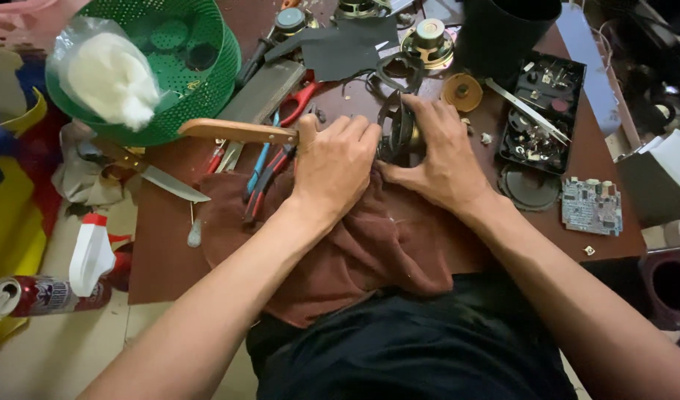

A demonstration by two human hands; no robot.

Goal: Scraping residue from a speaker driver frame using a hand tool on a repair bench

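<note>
Item: speaker frame, dark metal, on brown cloth at tabletop centre. Right hand: fingers wrapped round frame. Left hand: fingers closed on wooden-handled tool (blade end hidden), just beside frame. Green basket far left.

A dark round speaker frame stands on edge at mid-tabletop, beside a wooden-handled tool lying flat to its left.
</note>
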